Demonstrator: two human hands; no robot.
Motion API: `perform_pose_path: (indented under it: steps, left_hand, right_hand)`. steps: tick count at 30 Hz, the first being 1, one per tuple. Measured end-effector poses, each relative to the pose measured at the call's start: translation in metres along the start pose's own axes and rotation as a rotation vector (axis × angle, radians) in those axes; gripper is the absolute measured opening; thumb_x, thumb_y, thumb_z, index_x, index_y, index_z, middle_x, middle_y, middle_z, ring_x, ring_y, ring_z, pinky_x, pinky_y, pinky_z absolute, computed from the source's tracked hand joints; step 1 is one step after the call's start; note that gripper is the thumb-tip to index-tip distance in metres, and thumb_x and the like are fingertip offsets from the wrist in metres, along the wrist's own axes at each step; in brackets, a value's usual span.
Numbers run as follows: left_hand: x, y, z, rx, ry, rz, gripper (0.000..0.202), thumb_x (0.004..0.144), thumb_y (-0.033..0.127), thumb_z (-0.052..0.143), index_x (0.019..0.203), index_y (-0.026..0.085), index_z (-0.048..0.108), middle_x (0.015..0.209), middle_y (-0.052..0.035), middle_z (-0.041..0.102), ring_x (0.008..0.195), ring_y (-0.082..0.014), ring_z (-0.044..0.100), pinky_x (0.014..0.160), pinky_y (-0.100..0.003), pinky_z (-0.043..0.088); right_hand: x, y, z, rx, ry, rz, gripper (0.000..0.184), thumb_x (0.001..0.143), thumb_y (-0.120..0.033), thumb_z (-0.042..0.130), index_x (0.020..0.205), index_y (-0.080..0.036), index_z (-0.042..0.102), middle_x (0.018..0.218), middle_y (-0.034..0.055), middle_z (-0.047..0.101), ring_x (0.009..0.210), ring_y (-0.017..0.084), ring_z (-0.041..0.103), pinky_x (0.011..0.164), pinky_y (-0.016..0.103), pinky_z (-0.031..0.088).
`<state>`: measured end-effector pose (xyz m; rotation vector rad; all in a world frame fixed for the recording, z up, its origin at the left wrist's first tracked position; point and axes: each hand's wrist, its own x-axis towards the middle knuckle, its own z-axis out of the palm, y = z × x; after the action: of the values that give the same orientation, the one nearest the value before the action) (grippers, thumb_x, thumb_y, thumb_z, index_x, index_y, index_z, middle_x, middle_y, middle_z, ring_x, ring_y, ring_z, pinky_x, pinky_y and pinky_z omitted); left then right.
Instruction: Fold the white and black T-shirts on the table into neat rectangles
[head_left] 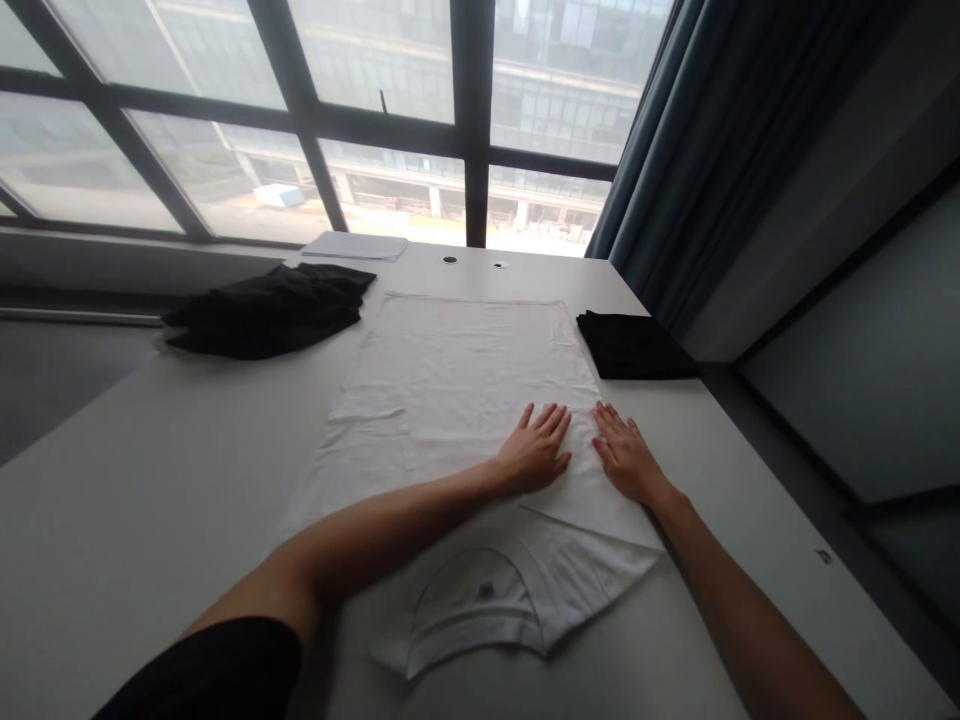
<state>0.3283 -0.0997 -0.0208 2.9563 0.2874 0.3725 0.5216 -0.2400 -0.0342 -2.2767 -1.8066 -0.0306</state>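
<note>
A white T-shirt (465, 370) lies spread on the table, its neckline toward me and its hem toward the window. Faint creases run across the cloth. My left hand (534, 450) rests flat on the right part of the shirt, fingers stretched out and pointing away from me. Just to its right, my right hand (624, 455) lies with fingers extended on the shirt's right edge. Neither hand grips the cloth. A small dark mark shows inside the collar. My left forearm crosses over the shirt and hides some of its near left part.
The white table (135, 480) reaches to the window. A folded black cloth (634, 345) sits at its right edge. On the left lies a rumpled black garment (274, 310), with white sheets (356, 246) behind it. A blue curtain (675, 150) hangs at the right.
</note>
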Motion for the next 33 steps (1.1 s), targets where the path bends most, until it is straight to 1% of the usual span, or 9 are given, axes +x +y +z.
perform_pose_path:
  steps: [4,10,16,20,23,25,28,30,33]
  left_hand:
    - [-0.001,0.001,-0.001,-0.003,-0.046,0.003,0.067,0.102,0.047,0.037,0.156,0.008,0.031,0.163,-0.0164,0.029,0.153,-0.0306,0.02,0.123,-0.053,0.016]
    - [-0.005,0.003,-0.003,-0.014,-0.064,-0.058,0.07,0.103,0.052,0.033,0.156,0.005,0.03,0.164,-0.0206,0.025,0.153,-0.0316,0.017,0.122,-0.055,0.014]
    - [-0.002,0.003,-0.008,-0.107,-0.157,-0.063,0.073,0.103,0.056,0.033,0.157,0.008,0.028,0.165,-0.0208,0.018,0.155,-0.0323,0.011,0.122,-0.058,0.013]
    - [0.014,-0.02,-0.04,-0.253,-0.266,-0.074,0.061,0.105,0.047,0.033,0.155,0.013,0.034,0.163,-0.0182,0.027,0.153,-0.028,0.023,0.12,-0.049,0.025]
    - [0.012,-0.055,-0.081,-0.269,-0.156,-0.096,0.055,0.103,0.037,0.038,0.153,0.012,0.039,0.161,-0.0152,0.034,0.149,-0.024,0.032,0.121,-0.04,0.026]
    - [-0.007,-0.083,-0.107,-0.233,-0.077,-0.14,0.056,0.101,0.034,0.041,0.151,0.009,0.042,0.159,-0.0144,0.039,0.147,-0.0228,0.037,0.121,-0.035,0.028]
    - [-0.061,-0.117,-0.129,-0.104,0.0,-0.265,0.052,0.1,0.031,0.037,0.147,0.012,0.049,0.156,-0.0109,0.045,0.144,-0.0221,0.041,0.121,-0.037,0.029]
    - [-0.107,-0.13,-0.129,-0.011,-0.011,-0.36,0.05,0.1,0.027,0.033,0.145,0.014,0.051,0.155,-0.0096,0.046,0.144,-0.0223,0.041,0.122,-0.04,0.027]
    - [-0.169,-0.136,-0.111,0.082,-0.041,-0.482,0.05,0.101,0.028,0.031,0.145,0.014,0.051,0.155,-0.0116,0.046,0.145,-0.0236,0.04,0.122,-0.044,0.027]
  right_hand:
    - [0.0,0.004,0.003,-0.006,-0.006,0.012,0.057,0.104,-0.036,0.03,0.159,-0.019,0.03,0.164,0.0119,0.029,0.153,0.026,0.024,0.119,0.059,0.025]
    - [0.0,0.002,0.003,-0.012,-0.03,0.06,0.057,0.104,-0.038,0.031,0.157,-0.018,0.034,0.164,0.0116,0.028,0.152,0.027,0.024,0.119,0.058,0.026]
    - [-0.001,0.004,0.004,-0.016,-0.037,0.055,0.058,0.104,-0.039,0.03,0.156,-0.015,0.035,0.164,0.0132,0.029,0.152,0.027,0.025,0.12,0.057,0.025]
    - [-0.001,0.002,0.002,-0.006,-0.023,0.058,0.058,0.104,-0.039,0.029,0.157,-0.017,0.035,0.164,0.0133,0.03,0.151,0.027,0.027,0.119,0.057,0.026]
    - [-0.002,0.001,0.001,0.009,-0.023,0.062,0.058,0.104,-0.039,0.029,0.156,-0.016,0.036,0.164,0.0142,0.03,0.151,0.028,0.027,0.119,0.058,0.025]
    - [-0.004,0.002,0.002,0.018,-0.026,0.062,0.058,0.104,-0.04,0.029,0.156,-0.015,0.036,0.163,0.0149,0.03,0.151,0.028,0.027,0.119,0.058,0.025]
    - [-0.005,0.004,0.003,0.009,0.01,0.047,0.057,0.103,-0.04,0.03,0.155,-0.015,0.037,0.162,0.0155,0.033,0.151,0.029,0.029,0.118,0.06,0.027]
    - [-0.002,0.003,0.001,-0.007,0.073,0.033,0.057,0.103,-0.039,0.031,0.154,-0.015,0.039,0.161,0.0161,0.036,0.15,0.03,0.03,0.117,0.061,0.028]
    - [0.007,-0.004,-0.003,-0.003,0.171,0.011,0.057,0.102,-0.039,0.033,0.153,-0.015,0.04,0.159,0.0167,0.039,0.149,0.03,0.031,0.117,0.059,0.03]
